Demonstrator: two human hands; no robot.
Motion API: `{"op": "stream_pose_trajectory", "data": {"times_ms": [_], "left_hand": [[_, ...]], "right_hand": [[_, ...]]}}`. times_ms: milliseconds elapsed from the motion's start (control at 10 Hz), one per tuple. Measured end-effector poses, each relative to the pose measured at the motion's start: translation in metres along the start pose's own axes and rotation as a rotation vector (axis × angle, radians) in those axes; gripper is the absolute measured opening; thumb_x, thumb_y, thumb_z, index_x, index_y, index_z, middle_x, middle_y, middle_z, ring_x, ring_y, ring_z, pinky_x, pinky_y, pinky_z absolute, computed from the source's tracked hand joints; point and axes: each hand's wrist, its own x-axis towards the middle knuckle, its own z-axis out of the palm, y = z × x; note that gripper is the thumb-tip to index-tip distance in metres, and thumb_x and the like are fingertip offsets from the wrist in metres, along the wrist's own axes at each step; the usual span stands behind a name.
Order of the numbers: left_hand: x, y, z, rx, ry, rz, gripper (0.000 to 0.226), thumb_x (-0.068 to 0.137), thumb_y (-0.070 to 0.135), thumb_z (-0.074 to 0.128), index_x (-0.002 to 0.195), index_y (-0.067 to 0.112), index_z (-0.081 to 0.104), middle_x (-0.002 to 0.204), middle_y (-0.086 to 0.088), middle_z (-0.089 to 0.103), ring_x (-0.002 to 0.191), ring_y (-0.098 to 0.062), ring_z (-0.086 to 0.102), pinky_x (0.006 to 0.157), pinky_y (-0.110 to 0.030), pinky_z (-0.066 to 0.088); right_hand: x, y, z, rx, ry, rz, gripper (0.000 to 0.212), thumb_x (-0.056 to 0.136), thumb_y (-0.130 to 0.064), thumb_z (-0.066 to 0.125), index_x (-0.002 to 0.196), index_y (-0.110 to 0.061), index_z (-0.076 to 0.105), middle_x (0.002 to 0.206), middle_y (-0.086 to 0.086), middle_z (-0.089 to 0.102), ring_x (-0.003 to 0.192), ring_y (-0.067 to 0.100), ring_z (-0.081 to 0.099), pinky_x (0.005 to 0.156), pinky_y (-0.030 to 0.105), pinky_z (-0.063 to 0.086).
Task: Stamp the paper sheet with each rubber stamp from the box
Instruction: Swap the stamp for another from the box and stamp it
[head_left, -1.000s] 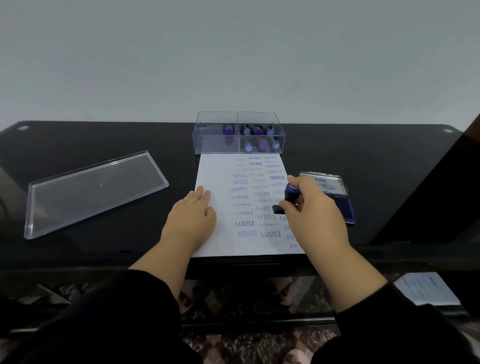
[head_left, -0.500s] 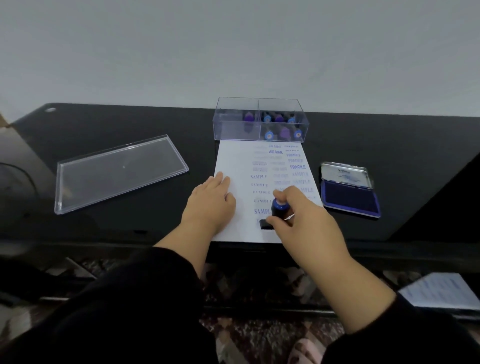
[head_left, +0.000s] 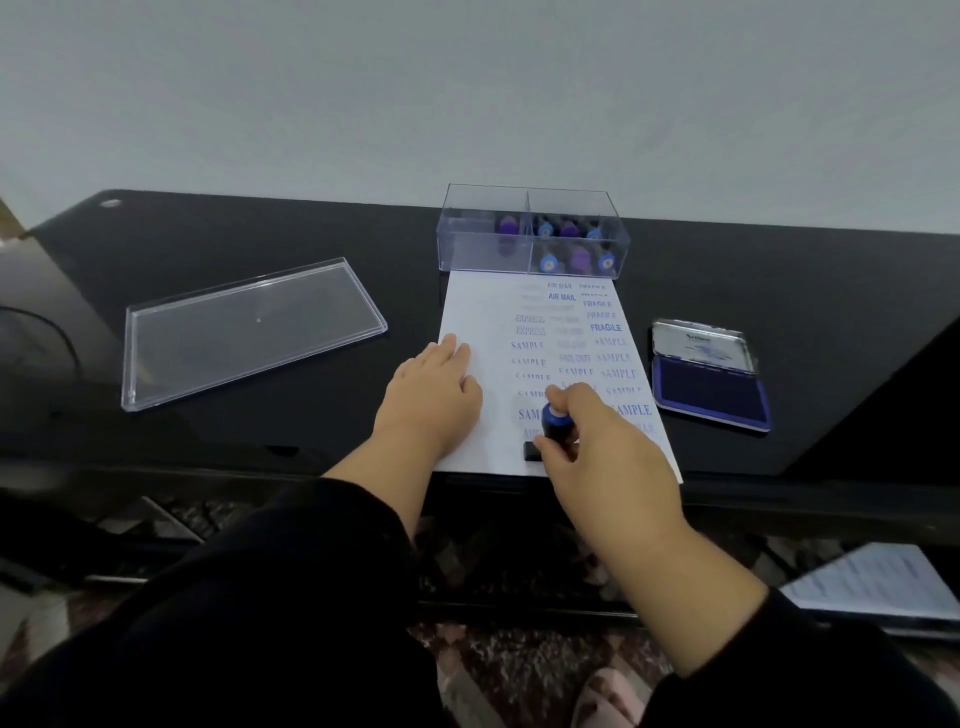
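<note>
The right hand (head_left: 608, 457) has carried the stamp (head_left: 555, 423) from beside the ink pad (head_left: 711, 395) down to the sheet's (head_left: 467, 322) near edge, fingers gripping its knob, base pressed down. The left hand (head_left: 431, 395) lies flat, pinning the sheet. Another print is likely landing.

My left hand (head_left: 434, 397) and right hand (head_left: 605, 460) are bare; loose black long sleeves (head_left: 291, 587) are pushed up my forearms; a pink slipper (head_left: 608, 699) covers my foot.

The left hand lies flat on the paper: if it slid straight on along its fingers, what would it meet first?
Probably the clear stamp box at the sheet's far edge; left hand points roughly there.
</note>
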Motion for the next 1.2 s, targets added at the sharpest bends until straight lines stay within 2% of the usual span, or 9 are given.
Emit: {"op": "stream_pose_trajectory", "data": {"times_ms": [500,800,900,1000,1100,1200], "left_hand": [[-0.003,0.002,-0.003,-0.009,-0.007,-0.015,0.051,0.101,0.023,0.020,0.152,0.018,0.014,0.160,0.002,0.005,0.146,-0.017,0.005,0.117,-0.032,0.006],[-0.003,0.002,-0.003,0.005,-0.018,-0.013,0.051,0.101,0.024,0.019,0.152,0.018,0.013,0.160,0.001,0.006,0.146,-0.017,0.006,0.117,-0.032,0.007],[-0.003,0.003,-0.004,0.005,-0.018,-0.015,0.051,0.101,0.023,0.020,0.152,0.018,0.013,0.160,0.001,0.006,0.146,-0.017,0.006,0.117,-0.031,0.007],[-0.005,0.004,-0.005,-0.005,-0.011,-0.014,0.051,0.101,0.022,0.020,0.152,0.018,0.014,0.160,0.002,0.005,0.146,-0.016,0.005,0.116,-0.031,0.007],[-0.004,0.004,-0.005,0.001,-0.008,-0.007,0.051,0.101,0.022,0.020,0.151,0.017,0.015,0.160,0.002,0.006,0.146,-0.017,0.006,0.116,-0.031,0.008],[-0.003,0.003,-0.004,0.000,-0.011,-0.008,0.051,0.101,0.023,0.020,0.152,0.018,0.015,0.160,0.002,0.006,0.146,-0.017,0.006,0.117,-0.032,0.008]], "right_hand": [[-0.001,-0.002,-0.001,-0.079,-0.010,-0.058,0.029,0.096,-0.028,0.049,0.125,-0.029,0.044,0.120,-0.011,0.057,0.105,0.017,0.056,0.081,0.036,0.049],[0.001,0.004,0.004,-0.001,0.026,-0.074,0.023,0.094,-0.027,0.053,0.115,-0.029,0.045,0.126,-0.015,0.055,0.105,0.013,0.058,0.081,0.032,0.049],[0.003,0.007,0.000,0.109,0.048,-0.035,0.019,0.091,-0.027,0.057,0.105,-0.031,0.044,0.115,-0.025,0.055,0.104,0.009,0.058,0.077,0.024,0.043],[0.011,0.013,-0.014,0.336,0.204,0.018,0.027,0.086,-0.023,0.065,0.103,-0.036,0.049,0.078,-0.026,0.052,0.074,0.000,0.056,0.069,0.020,0.037],[0.020,0.023,-0.025,0.534,0.321,0.048,0.031,0.083,-0.019,0.069,0.104,-0.032,0.050,0.072,-0.016,0.056,0.056,-0.006,0.051,0.059,0.012,0.039],[0.025,0.029,-0.030,0.631,0.350,0.066,0.032,0.084,-0.016,0.069,0.106,-0.029,0.050,0.073,-0.012,0.059,0.058,-0.002,0.051,0.064,0.019,0.043]]}}
